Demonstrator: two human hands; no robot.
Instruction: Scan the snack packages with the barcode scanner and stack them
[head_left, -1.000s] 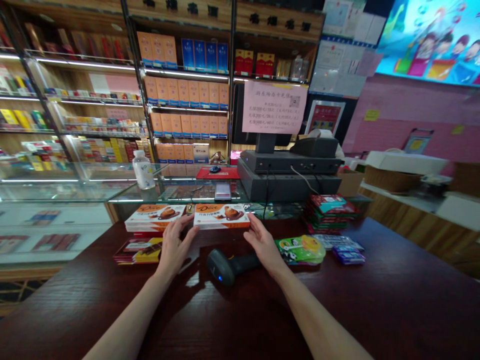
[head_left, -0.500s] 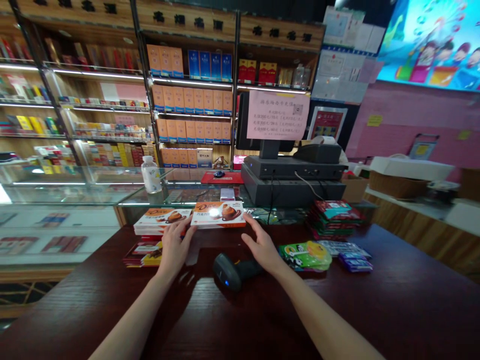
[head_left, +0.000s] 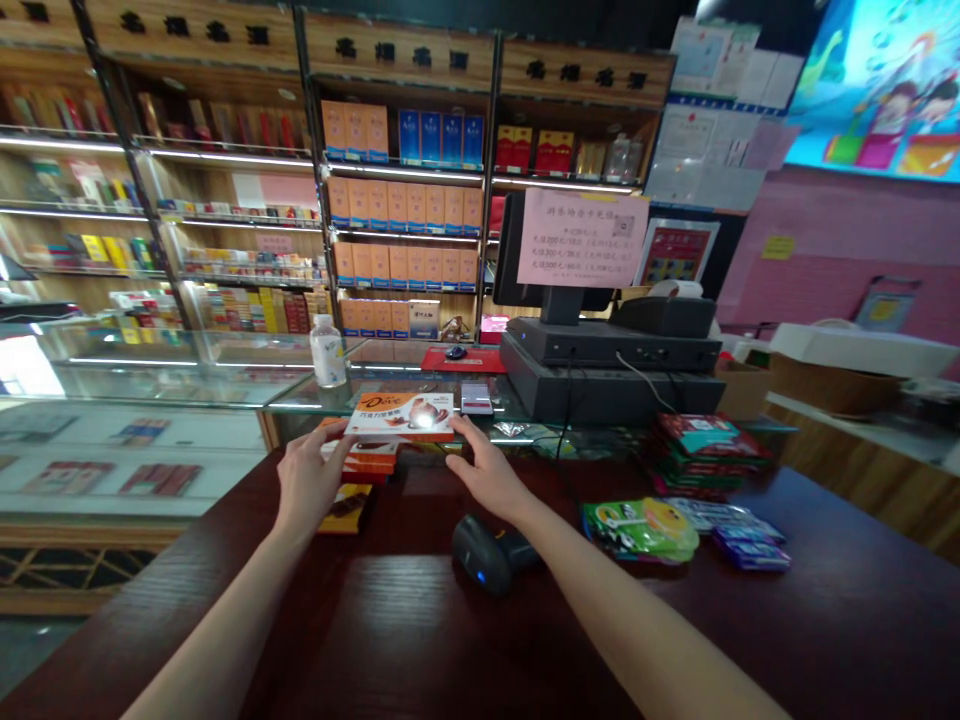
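From my remote seat, the view shows my left hand [head_left: 307, 478] and my right hand [head_left: 487, 478] reaching out over a dark wooden surface [head_left: 525, 650], fingers spread. The Dove chocolate box [head_left: 400, 415], orange and white, lies flat between them at the far edge of the surface, in front of a glass case [head_left: 225, 375]. My right fingertips [head_left: 455, 427] touch its near right corner, and my left fingers [head_left: 335, 437] are at its near left corner. Both grips stand wide, one at each end of the box, but I cannot tell whether either is actually holding it.

Just under the box and partly hidden by it sits a stack of similar boxes [head_left: 369, 462]. A small chocolate packet [head_left: 345, 507] lies near my left hand, and a black barcode scanner [head_left: 487, 553] rests on its side below and near my right hand.

Further right on the surface are a green snack bag [head_left: 641, 530], blue gum packs [head_left: 750, 548] and a pile of red and green packets [head_left: 705, 455]. On the glass case stand a water bottle [head_left: 328, 352], a phone [head_left: 476, 398] and a red mat [head_left: 463, 360] with a computer mouse [head_left: 455, 352] on it. A black cash register [head_left: 611, 365] sits to the right of the mat, with a pink notice [head_left: 583, 238] taped to its monitor. Behind everything, wooden shelves [head_left: 397, 230] hold rows of orange and blue boxes.
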